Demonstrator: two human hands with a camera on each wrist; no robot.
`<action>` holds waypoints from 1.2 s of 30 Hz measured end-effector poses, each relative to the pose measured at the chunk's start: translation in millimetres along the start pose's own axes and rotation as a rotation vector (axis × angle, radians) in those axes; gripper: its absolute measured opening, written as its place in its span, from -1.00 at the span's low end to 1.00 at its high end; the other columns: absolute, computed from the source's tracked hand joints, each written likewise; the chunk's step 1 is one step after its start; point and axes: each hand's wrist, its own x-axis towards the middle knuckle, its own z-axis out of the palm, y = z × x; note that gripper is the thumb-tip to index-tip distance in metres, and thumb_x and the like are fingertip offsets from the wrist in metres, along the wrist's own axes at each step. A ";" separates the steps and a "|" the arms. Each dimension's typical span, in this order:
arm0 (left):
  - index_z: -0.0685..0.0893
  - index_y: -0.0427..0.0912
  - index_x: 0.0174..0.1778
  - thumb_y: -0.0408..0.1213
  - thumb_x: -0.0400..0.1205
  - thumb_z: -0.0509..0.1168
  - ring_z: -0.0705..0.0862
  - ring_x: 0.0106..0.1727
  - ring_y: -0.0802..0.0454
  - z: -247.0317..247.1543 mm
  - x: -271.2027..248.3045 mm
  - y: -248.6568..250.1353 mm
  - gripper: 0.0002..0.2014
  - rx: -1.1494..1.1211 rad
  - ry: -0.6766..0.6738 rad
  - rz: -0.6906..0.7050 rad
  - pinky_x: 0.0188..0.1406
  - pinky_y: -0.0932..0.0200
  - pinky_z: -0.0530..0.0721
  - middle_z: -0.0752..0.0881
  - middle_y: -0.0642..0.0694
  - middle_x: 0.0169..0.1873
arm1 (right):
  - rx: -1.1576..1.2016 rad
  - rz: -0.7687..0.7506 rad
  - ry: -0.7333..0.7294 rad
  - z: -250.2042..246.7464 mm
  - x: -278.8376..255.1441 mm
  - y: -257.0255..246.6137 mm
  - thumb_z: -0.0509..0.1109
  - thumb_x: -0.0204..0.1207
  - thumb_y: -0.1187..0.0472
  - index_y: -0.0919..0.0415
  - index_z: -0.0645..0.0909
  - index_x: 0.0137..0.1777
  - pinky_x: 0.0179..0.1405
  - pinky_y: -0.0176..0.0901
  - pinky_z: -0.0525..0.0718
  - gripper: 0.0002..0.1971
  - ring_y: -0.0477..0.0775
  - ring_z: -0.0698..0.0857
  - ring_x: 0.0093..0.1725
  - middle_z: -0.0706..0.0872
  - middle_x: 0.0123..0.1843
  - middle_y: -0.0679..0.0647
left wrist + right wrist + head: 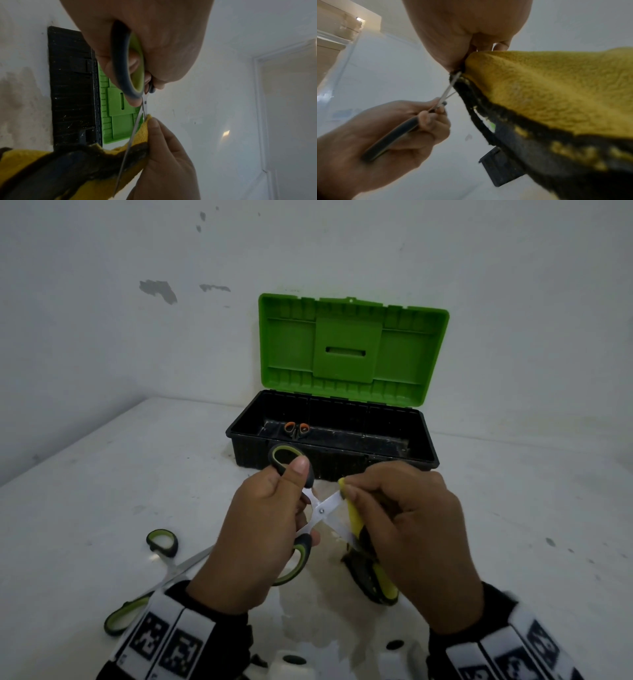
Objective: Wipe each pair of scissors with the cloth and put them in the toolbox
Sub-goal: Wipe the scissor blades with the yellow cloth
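Note:
My left hand [274, 518] grips the black-and-green handles of a pair of scissors [322, 510], whose blades stand spread apart above the table. My right hand [404, 529] pinches a yellow-and-black cloth [356, 522] around the upper blade. In the left wrist view the cloth [82, 166] folds over the blade [132, 136]. A second green-handled pair of scissors [161, 570] lies on the table at the left. A small orange-handled pair [297, 430] lies inside the open toolbox [404, 453].
The toolbox has a black base and an upright green lid [349, 350], and it stands against the white wall at the back of the white table [102, 474]. A damp patch [308, 611] marks the table below my hands.

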 end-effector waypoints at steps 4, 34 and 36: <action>0.48 -0.09 -0.45 0.00 0.71 0.20 0.55 -0.32 -0.26 -0.5 -1.9 0.1 -0.58 -0.022 -0.007 0.014 -0.70 0.40 0.50 0.38 -0.09 -0.56 | 0.042 0.016 0.018 -5.1 4.0 6.1 0.49 0.54 0.12 0.02 0.80 -0.08 -0.03 -0.06 0.69 -0.94 -0.28 0.70 -0.11 0.75 -0.16 -0.26; 0.57 -0.13 -0.32 0.16 0.63 0.04 0.69 -0.54 0.11 6.5 6.3 -19.9 -0.54 0.462 0.111 0.544 -0.47 0.24 0.64 0.68 -0.05 -0.49 | -0.061 0.013 -0.141 -1.5 13.0 1.3 0.46 0.56 0.10 -0.08 0.77 -0.08 -0.05 0.13 0.69 -0.93 -0.25 0.66 -0.13 0.67 -0.17 -0.33; 0.57 -0.09 -0.33 0.17 0.63 0.04 0.69 -0.53 0.11 6.5 6.5 -20.0 -0.55 0.465 0.107 0.553 -0.47 0.24 0.65 0.67 -0.02 -0.49 | -0.086 0.042 -0.082 -3.6 14.8 9.3 0.48 0.54 0.11 -0.08 0.77 -0.10 -0.05 0.16 0.70 -0.94 -0.27 0.66 -0.14 0.64 -0.19 -0.37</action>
